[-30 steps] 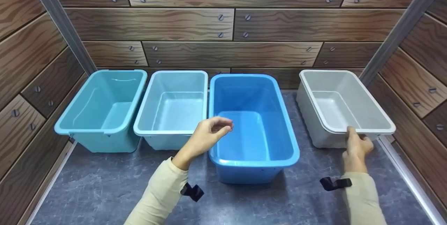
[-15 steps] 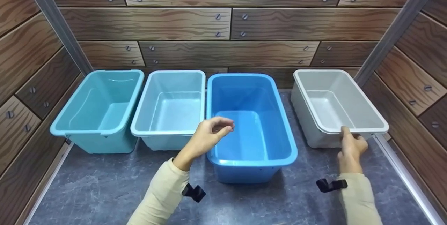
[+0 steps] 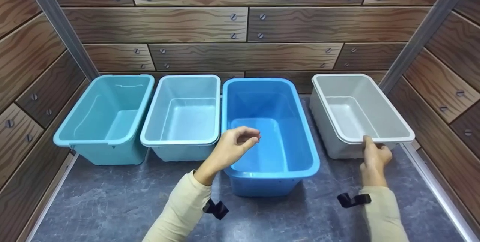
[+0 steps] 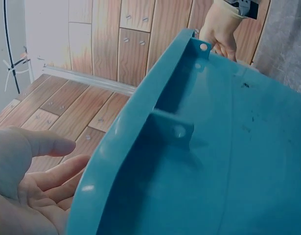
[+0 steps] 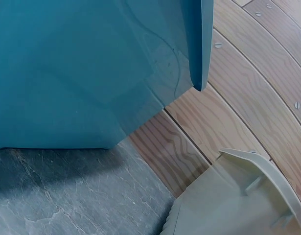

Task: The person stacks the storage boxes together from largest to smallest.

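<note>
At the row's right end stands the grey bin (image 3: 347, 150), the right hand's (image 3: 375, 160) fingers gripping its near rim. The left hand (image 3: 236, 146) hangs by the blue bin (image 3: 273, 175), fingers loosely curved, holding nothing; pale (image 3: 180, 143) and teal bins (image 3: 116, 155) stand leftward.

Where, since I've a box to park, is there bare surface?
In front of the teal tub and light-blue tub; more narrowly, between the blue tub and gray tub. From teal to blue it's crowded, rims close together.
</note>
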A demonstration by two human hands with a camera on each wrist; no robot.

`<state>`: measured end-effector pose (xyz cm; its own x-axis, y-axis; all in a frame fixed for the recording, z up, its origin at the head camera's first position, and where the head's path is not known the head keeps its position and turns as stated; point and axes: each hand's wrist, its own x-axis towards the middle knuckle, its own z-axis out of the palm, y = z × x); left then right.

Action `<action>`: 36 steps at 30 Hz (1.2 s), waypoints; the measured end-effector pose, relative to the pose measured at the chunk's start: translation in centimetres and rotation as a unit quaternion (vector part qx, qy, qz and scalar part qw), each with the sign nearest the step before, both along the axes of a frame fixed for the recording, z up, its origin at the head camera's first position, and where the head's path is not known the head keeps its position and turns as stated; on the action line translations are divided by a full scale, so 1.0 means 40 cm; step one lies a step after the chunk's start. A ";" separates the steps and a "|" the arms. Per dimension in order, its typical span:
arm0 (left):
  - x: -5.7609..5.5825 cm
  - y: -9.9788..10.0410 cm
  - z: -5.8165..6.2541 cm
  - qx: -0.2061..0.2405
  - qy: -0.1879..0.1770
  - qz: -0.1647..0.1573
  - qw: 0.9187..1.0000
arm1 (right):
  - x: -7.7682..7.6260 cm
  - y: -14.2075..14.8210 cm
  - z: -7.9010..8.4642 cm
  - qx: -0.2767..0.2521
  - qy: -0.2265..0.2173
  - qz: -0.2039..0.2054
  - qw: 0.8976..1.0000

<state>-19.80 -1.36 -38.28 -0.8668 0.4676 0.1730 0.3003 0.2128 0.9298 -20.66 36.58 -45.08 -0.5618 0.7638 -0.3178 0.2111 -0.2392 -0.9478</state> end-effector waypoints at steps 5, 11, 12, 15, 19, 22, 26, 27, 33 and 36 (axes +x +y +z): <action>0.008 0.022 0.004 -0.007 -0.002 -0.007 1.000 | 0.002 -0.011 0.000 0.002 0.001 0.006 1.000; 0.015 0.041 0.007 -0.015 0.004 -0.013 1.000 | 0.003 -0.020 0.004 -0.002 -0.001 0.011 1.000; 0.015 0.043 0.007 -0.014 0.006 -0.014 1.000 | 0.004 -0.020 0.006 -0.004 -0.001 0.013 1.000; 0.017 0.047 0.007 -0.009 0.011 -0.020 1.000 | 0.006 -0.015 0.011 -0.023 -0.004 0.023 0.999; 0.019 0.051 0.008 0.001 0.018 -0.029 0.999 | 0.009 0.003 0.019 -0.074 0.004 0.019 0.997; 0.022 0.056 0.010 0.005 0.019 -0.031 0.999 | 0.008 0.021 0.023 -0.109 0.022 -0.007 0.994; 0.028 0.065 0.017 -0.001 0.013 -0.034 0.999 | 0.007 0.040 0.024 -0.119 0.037 -0.027 0.992; 0.029 0.068 0.019 -0.004 0.011 -0.035 0.999 | 0.007 0.044 0.023 -0.118 0.037 -0.028 0.992; 0.032 0.093 0.031 -0.012 0.010 -0.030 0.999 | 0.003 0.052 0.017 -0.126 0.039 -0.024 0.991; 0.037 0.112 0.034 -0.015 0.011 -0.032 0.999 | 0.002 0.054 0.017 -0.129 0.042 -0.031 0.990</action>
